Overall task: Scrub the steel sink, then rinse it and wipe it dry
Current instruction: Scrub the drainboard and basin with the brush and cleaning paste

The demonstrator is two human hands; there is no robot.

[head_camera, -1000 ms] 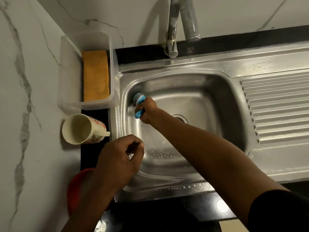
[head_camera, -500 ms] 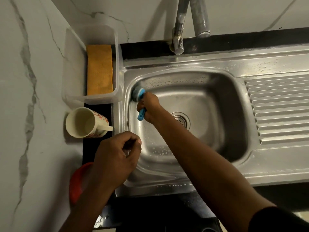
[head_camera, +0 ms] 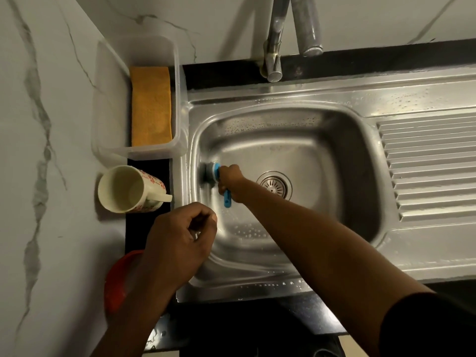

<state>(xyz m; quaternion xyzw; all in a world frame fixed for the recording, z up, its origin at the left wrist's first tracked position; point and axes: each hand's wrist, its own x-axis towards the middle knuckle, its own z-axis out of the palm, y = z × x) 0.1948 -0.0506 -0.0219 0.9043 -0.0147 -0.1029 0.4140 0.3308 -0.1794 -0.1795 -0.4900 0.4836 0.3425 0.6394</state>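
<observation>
One stage underway: right hand (head_camera: 229, 180) grasps the blue scrubber (head_camera: 210, 172) against the sink (head_camera: 283, 140) wall; left hand (head_camera: 180, 243) fingers clenched, apparently empty; rinsing and wiping are not yet done.

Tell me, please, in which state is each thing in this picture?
steel sink: wet with droplets
tap: no water running
scrub brush: head against the sink's left wall
right hand: grips the brush handle
left hand: fingers curled, nothing seen in it
mug: on its side, empty
plastic container: open, holds an orange cloth
</observation>
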